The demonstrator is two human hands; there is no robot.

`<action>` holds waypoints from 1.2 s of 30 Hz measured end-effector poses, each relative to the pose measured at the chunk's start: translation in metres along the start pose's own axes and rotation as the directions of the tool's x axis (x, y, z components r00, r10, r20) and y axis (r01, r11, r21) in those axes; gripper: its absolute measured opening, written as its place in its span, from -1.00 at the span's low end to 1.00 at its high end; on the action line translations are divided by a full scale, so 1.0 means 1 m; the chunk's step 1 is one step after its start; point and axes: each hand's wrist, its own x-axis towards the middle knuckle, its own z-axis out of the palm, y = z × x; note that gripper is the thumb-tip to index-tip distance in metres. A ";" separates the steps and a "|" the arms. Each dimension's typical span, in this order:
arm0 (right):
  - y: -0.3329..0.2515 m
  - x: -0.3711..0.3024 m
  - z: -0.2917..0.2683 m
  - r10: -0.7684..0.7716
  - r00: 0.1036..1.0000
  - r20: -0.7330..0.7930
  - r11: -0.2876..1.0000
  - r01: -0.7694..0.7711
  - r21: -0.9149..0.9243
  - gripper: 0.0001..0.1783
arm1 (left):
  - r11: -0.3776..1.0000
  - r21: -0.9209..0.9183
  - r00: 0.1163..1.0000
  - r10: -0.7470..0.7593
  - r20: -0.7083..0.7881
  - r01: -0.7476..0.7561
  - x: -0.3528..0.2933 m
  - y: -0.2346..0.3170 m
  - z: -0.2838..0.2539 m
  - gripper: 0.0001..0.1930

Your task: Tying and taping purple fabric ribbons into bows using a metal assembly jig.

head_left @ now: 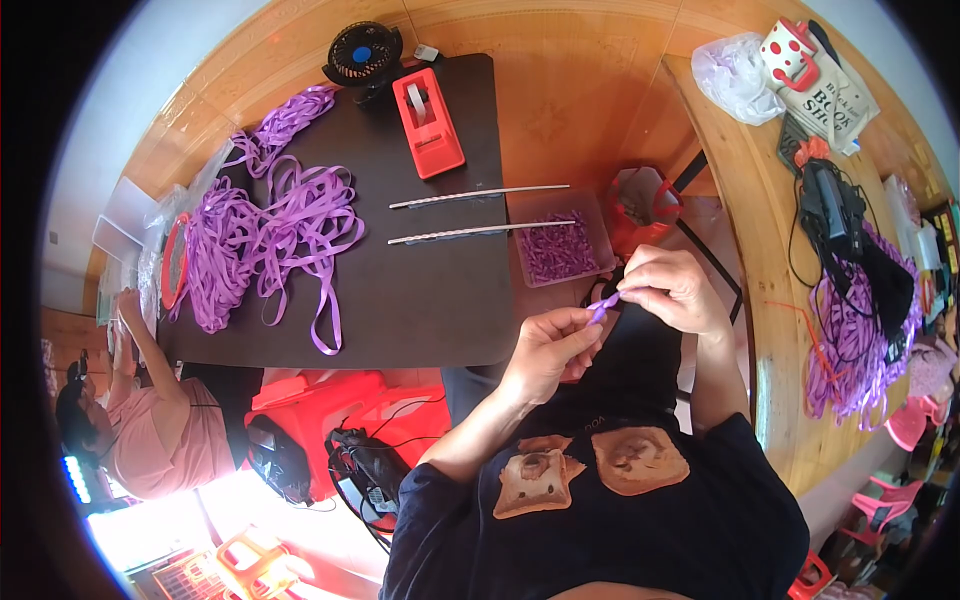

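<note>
A short, twisted piece of purple ribbon (604, 306) is stretched between my two hands, above my lap and just off the dark table's right edge. My left hand (552, 352) pinches its lower end between thumb and fingers. At the upper end, my right hand (672, 290) grips it with thumb and forefinger. Just beyond my hands sits a clear plastic box (592, 212), holding many small purple pieces (555, 255). Two thin, pale rods (480, 195) lie across the dark table (420, 300); the nearer one reaches over the box.
Loose purple ribbon (220, 260) is heaped on the table's left, near a red tape dispenser (430, 135) and black fan (363, 55). A red bag (640, 205) stands behind the box. More ribbon (850, 330) covers the wooden table (740, 190). Another person (165, 430) sits far left.
</note>
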 end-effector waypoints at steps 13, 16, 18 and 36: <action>0.039 0.005 0.004 0.001 1.000 -0.018 0.892 -0.009 -0.452 -0.73 | 0.997 0.073 0.992 0.045 -0.118 -0.036 0.042 -0.035 -0.022 -0.77; 0.047 0.018 0.005 -0.095 0.993 -0.067 0.818 0.040 -0.574 -0.70 | 0.984 0.166 0.982 0.096 -0.165 -0.069 0.054 -0.033 -0.024 -0.77; 0.057 0.029 0.003 -0.206 0.974 -0.096 0.755 0.096 -0.648 -0.64 | 0.982 0.151 0.976 0.142 -0.167 -0.117 0.063 -0.029 -0.021 -0.78; 0.133 0.126 0.038 -0.297 0.943 -0.153 0.927 0.245 -0.285 -0.63 | 0.857 0.134 0.748 0.502 -0.435 -0.497 0.118 -0.017 -0.031 -0.73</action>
